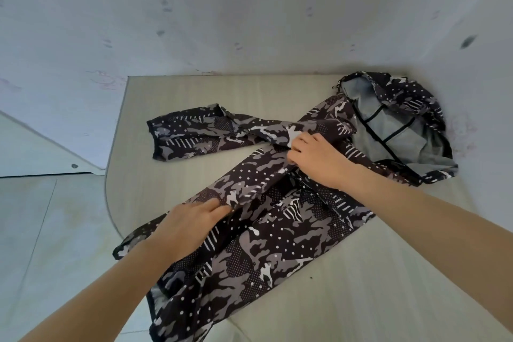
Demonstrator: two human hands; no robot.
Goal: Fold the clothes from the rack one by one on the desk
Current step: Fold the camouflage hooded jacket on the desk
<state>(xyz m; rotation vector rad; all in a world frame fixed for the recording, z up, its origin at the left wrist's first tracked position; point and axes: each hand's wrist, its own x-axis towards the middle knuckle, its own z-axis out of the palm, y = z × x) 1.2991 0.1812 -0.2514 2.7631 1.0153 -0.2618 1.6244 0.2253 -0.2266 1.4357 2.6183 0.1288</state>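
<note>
The pale wood-grain counter (388, 272), rounded at its left edge and pushed against a white wall, carries one dark camouflage-print hooded jacket of thin fabric (277, 253). The jacket's long axis runs diagonally, from its hem hanging over the near-left edge up to the grey-lined hood (394, 130) at the far right by the wall. One sleeve (194, 133) branches off toward the far left, lying flat on the counter.

Both hands sit along the jacket's left side, on the same fold line. The right hand (319, 158) is farther up, at the shoulder where the sleeve begins, fingers curled and pinching cloth. The left hand (188, 228) is nearer the hem, fingers pressed into a raised ridge of fabric at the side edge; whether it pinches or only presses I cannot tell. The outstretched sleeve lies nearest the right hand, so folding it inward likely falls to that hand.
</note>
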